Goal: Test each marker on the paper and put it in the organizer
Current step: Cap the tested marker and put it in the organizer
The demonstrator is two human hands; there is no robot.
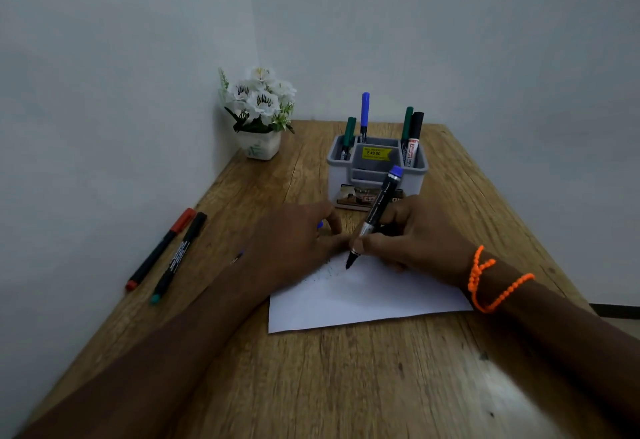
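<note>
My right hand grips a blue-ended marker, uncapped, its tip touching the white paper near some faint strokes. My left hand rests on the paper's upper left corner, and a bit of blue, probably the cap, shows between its fingers. The grey organizer stands behind my hands and holds several markers upright: two green, one blue, one black. A red-capped marker and a black one with a teal end lie on the table to the left.
A small white pot of artificial white flowers sits in the back left corner against the wall. The wooden table is bounded by walls at the left and back. An orange bead string hangs on my right wrist.
</note>
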